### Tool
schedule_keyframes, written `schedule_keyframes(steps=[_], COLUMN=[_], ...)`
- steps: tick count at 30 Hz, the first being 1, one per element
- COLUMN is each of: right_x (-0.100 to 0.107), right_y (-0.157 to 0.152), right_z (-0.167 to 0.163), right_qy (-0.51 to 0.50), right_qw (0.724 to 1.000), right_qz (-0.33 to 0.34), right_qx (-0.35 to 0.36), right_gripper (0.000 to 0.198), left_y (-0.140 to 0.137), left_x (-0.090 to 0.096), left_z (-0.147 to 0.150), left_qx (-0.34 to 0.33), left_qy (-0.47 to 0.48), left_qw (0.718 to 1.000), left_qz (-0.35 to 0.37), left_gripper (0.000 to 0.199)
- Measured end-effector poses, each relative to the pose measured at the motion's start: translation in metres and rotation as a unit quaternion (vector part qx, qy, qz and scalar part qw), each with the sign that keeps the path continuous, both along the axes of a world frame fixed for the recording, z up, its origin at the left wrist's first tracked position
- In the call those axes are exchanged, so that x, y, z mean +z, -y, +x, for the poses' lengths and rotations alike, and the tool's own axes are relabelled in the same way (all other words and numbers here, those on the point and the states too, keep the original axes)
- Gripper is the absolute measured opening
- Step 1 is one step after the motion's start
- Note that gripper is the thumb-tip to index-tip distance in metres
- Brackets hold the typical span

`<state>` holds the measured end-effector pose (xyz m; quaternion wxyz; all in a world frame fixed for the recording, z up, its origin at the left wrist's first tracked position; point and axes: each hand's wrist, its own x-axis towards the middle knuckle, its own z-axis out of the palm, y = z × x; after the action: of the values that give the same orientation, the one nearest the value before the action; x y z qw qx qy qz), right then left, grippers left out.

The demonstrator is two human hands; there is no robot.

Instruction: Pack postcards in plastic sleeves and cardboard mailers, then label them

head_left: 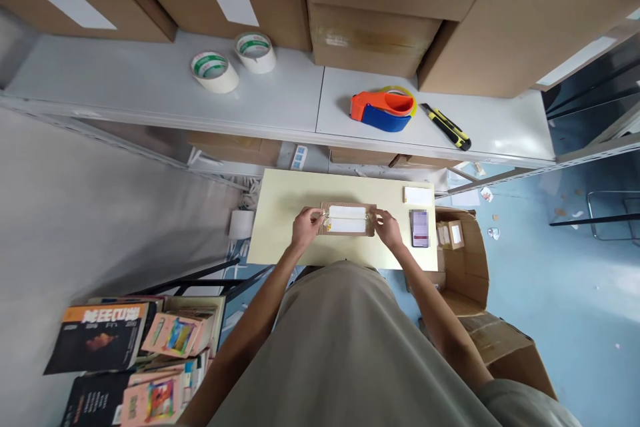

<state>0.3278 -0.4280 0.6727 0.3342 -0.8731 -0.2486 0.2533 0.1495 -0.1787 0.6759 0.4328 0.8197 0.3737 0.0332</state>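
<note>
A small flat cardboard parcel with white labels on top lies on the pale yellow table in front of me. Shiny clear tape shows at both of its ends, and a thin line runs across the labels between them. At the parcel's left end, my left hand pinches the tape with thumb and forefinger. My right hand is closed the same way at the right end. A phone and a stack of white labels lie to the right of the parcel.
Beyond the table, a grey shelf holds tape rolls, an orange and blue tape dispenser, a utility knife and large cartons. An open carton stands right of the table; books are piled lower left.
</note>
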Motion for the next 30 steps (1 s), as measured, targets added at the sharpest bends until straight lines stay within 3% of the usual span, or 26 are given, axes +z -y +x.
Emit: schedule_keyframes(steps=[2, 4, 7, 9, 12, 15, 19, 23, 27, 30], right_x=[0.027, 0.066, 0.133, 0.169, 0.193, 0.188, 0.177, 0.176, 0.165, 0.145], right_y=[-0.009, -0.022, -0.053, -0.081, -0.123, -0.152, -0.158, -0.126, -0.079, -0.054], right_z=[0.016, 0.04, 0.085, 0.115, 0.15, 0.172, 0.179, 0.143, 0.066, 0.01], right_qy=[0.045, 0.138, 0.282, 0.352, 0.393, 0.394, 0.388, 0.339, 0.136, -0.081], right_qw=[0.998, 0.987, 0.949, 0.926, 0.913, 0.907, 0.91, 0.937, 0.979, 0.966], right_qz=[-0.007, 0.048, 0.122, 0.109, 0.012, -0.057, -0.064, 0.011, 0.147, 0.245], right_qx=[0.042, 0.068, 0.065, 0.08, 0.112, 0.136, 0.129, 0.086, 0.027, -0.014], right_gripper=[0.03, 0.035, 0.047, 0.053, 0.061, 0.058, 0.051, 0.049, 0.055, 0.057], left_y=[-0.012, -0.024, -0.039, -0.044, -0.043, -0.034, -0.017, 0.009, 0.045, 0.068], left_x=[0.018, 0.044, 0.096, 0.135, 0.186, 0.211, 0.198, 0.168, 0.145, 0.133], left_z=[0.008, 0.023, 0.058, 0.086, 0.121, 0.138, 0.133, 0.104, 0.062, 0.032], left_qx=[-0.043, -0.071, -0.065, -0.069, -0.063, -0.066, -0.067, -0.044, -0.01, 0.003], left_qy=[-0.017, 0.008, 0.112, 0.197, 0.283, 0.318, 0.329, 0.318, 0.324, 0.318], left_qw=[0.999, 0.996, 0.987, 0.973, 0.949, 0.938, 0.938, 0.947, 0.942, 0.942], left_qz=[0.018, 0.059, 0.094, 0.101, 0.122, 0.121, 0.081, -0.013, -0.083, -0.103], left_gripper=[0.019, 0.024, 0.023, 0.024, 0.027, 0.031, 0.036, 0.037, 0.031, 0.025])
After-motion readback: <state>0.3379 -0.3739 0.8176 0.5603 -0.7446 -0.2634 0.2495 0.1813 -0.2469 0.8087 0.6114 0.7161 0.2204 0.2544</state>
